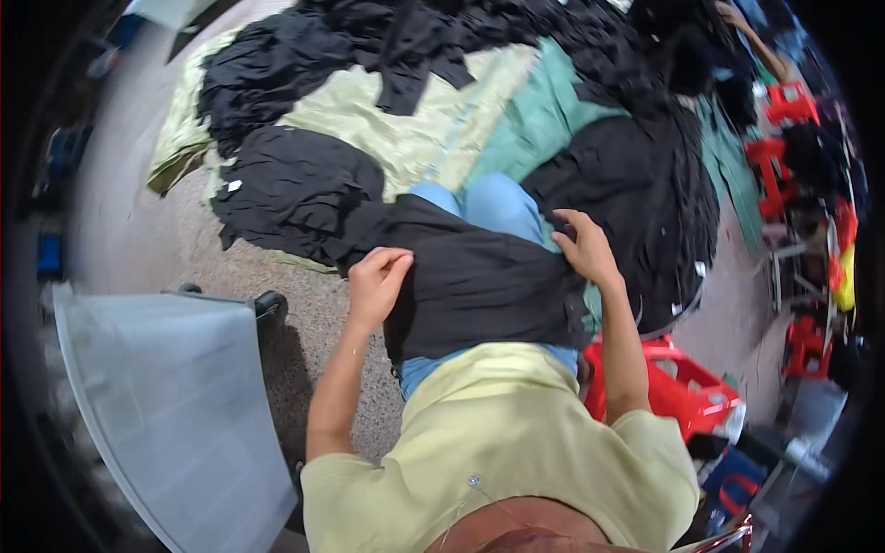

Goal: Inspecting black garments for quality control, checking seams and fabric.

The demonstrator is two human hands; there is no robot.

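Black cloth (489, 286) draped over the lap (505, 205), which probably doubles as a support. Left hand (378, 284) seems to pinch it near its left edge; right hand (588, 249) is loose, fingers parted, by the right edge.

Noted at your left: a translucent whitish plastic bin (180, 405) with dark wheels (269, 305); at your far right, red plastic stools (791, 97).

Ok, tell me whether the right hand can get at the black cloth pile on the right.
Probably yes: the right hand looks open and empty right by the black cloth pile, and nothing visible stands between them.
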